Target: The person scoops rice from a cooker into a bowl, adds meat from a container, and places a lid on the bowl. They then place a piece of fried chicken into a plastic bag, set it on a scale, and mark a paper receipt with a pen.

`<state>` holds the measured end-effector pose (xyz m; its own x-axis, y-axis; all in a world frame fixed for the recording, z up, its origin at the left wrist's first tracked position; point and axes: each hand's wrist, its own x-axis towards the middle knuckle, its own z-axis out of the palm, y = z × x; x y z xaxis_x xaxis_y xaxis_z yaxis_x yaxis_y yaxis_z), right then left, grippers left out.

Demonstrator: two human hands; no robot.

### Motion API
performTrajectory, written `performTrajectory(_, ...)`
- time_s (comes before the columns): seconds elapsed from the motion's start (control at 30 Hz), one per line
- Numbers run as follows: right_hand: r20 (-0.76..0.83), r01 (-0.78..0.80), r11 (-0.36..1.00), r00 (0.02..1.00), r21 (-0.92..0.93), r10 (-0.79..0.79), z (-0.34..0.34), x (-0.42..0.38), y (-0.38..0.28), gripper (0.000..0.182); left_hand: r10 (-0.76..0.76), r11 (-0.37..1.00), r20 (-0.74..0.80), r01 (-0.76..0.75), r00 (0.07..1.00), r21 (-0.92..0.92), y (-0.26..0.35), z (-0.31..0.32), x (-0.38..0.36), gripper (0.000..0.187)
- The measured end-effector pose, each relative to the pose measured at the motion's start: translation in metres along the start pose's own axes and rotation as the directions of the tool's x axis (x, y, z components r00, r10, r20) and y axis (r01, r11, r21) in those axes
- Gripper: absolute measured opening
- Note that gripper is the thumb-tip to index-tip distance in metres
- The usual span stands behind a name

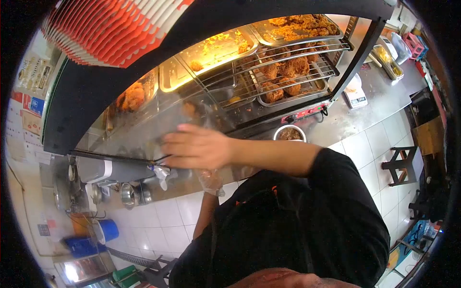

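My right hand (194, 148) is bare and stretched out in front of the hazy glass front (139, 132) of a food display case, fingers extended and a little blurred. Under that forearm, my left hand shows only in part: a clear plastic glove (210, 181) covers its wrist, and the fingers are hidden or smeared behind the right hand and glass. A brownish blur appears through the glass just above. Inside the case, fried chicken pieces (288, 68) lie on a wire rack (312, 54) and in trays. More fried chicken (133, 97) sits at the left.
Red-and-white paper boxes (115, 33) are stacked atop the case. A bowl of brown food (290, 134) stands by my right arm. The steel counter (370, 113) carries a scale (356, 97). A dark stool (404, 165) and a blue bucket (106, 230) stand on the tiled floor.
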<state>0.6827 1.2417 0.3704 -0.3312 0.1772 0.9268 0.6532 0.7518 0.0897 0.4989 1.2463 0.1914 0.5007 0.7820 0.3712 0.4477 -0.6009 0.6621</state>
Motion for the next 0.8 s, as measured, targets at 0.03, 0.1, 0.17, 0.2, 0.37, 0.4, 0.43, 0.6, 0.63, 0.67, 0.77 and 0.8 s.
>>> performTrajectory(0.03, -0.030, 0.040, 0.998, 0.999, -0.058, -0.042, 0.027, 0.014, 0.004, 0.038, 0.162, 0.904, 0.124, -0.198, 0.979, 0.379, -0.010, 0.006, 0.000, 0.032)
performTrajectory(0.1, 0.023, 0.061, 0.960, 0.998, -0.272, -0.056, 0.067, 0.027, 0.016, 0.049, 0.149, 0.738, 0.344, -0.335, 0.927, 0.586, 0.006, 0.018, 0.012, 0.035)
performTrajectory(0.17, 0.163, 0.072, 0.825, 0.986, -0.561, 0.024, 0.079, 0.031, 0.037, 0.059, 0.182, 0.819, 0.377, -0.352, 0.908, 0.453, 0.041, 0.027, 0.027, 0.032)
performTrajectory(0.2, 0.216, 0.118, 0.781, 0.976, -0.614, 0.022, 0.075, 0.027, 0.045, 0.061, 0.322, 0.801, 0.353, -0.452, 0.879, 0.393, 0.049, 0.031, 0.032, 0.029)
performTrajectory(0.37, 0.324, 0.187, 0.692, 0.943, -0.697, 0.071, 0.044, -0.001, 0.059, 0.070, 0.198, 0.959, 0.544, -0.046, 0.815, -0.280, 0.061, 0.034, 0.025, 0.034)
performTrajectory(0.4, 0.356, 0.198, 0.682, 0.929, -0.704, 0.098, 0.031, -0.006, 0.063, 0.069, 0.186, 0.916, 0.523, 0.046, 0.832, -0.399, 0.070, 0.028, 0.028, 0.035)
performTrajectory(0.43, 0.388, 0.209, 0.674, 0.913, -0.708, 0.125, 0.014, -0.013, 0.066, 0.068, 0.137, 0.906, 0.497, 0.094, 0.857, -0.412, 0.066, 0.027, 0.022, 0.034)
performTrajectory(0.6, 0.261, 0.084, 0.703, 0.954, -0.706, 0.148, -0.081, -0.064, 0.095, 0.083, -0.105, 0.825, 0.393, 0.301, 0.914, -0.479, 0.038, 0.011, -0.017, 0.024)
performTrajectory(0.63, 0.258, 0.068, 0.657, 0.946, -0.751, 0.197, -0.103, -0.074, 0.097, 0.088, -0.139, 0.823, 0.401, 0.331, 0.905, -0.462, 0.038, 0.006, -0.020, 0.024)
performTrajectory(0.67, 0.237, 0.038, 0.662, 0.948, -0.748, 0.213, -0.122, -0.091, 0.107, 0.091, -0.170, 0.819, 0.411, 0.360, 0.896, -0.447, 0.041, 0.002, -0.020, 0.023)
performTrajectory(0.77, 0.240, -0.051, 0.452, 0.792, -0.890, 0.562, -0.187, -0.102, 0.097, 0.061, -0.169, 0.814, 0.397, 0.354, 0.902, -0.460, 0.032, 0.011, -0.026, 0.023)
performTrajectory(0.8, 0.181, -0.083, 0.414, 0.809, -0.907, 0.559, -0.206, -0.115, 0.099, 0.067, -0.153, 0.816, 0.380, 0.334, 0.912, -0.472, 0.028, 0.018, -0.027, 0.022)
